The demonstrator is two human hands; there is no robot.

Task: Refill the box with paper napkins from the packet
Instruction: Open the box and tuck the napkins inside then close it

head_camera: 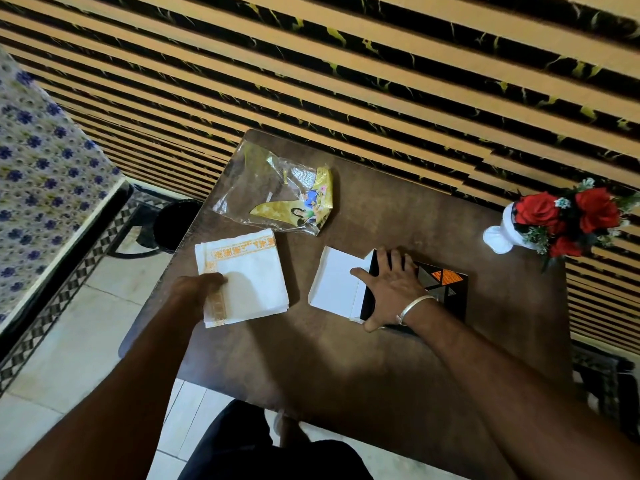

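A stack of white paper napkins point(247, 275) with an orange border lies at the table's left edge. My left hand point(204, 289) grips its near-left corner, fingers curled over the edge. The dark napkin box point(446, 289), patterned with orange and grey triangles, lies to the right with its white flap point(337, 284) folded open toward the napkins. My right hand point(389, 284) rests flat on the box's open end, fingers spread. The clear plastic packet point(277, 194) with yellow print lies flattened and crumpled behind the napkins.
The brown table point(346, 358) stands against a striped slatted wall. A white vase of red roses point(561, 223) stands at the far right corner. A dark bin point(175, 223) sits on the floor left of the table, beside a floral-covered bed.
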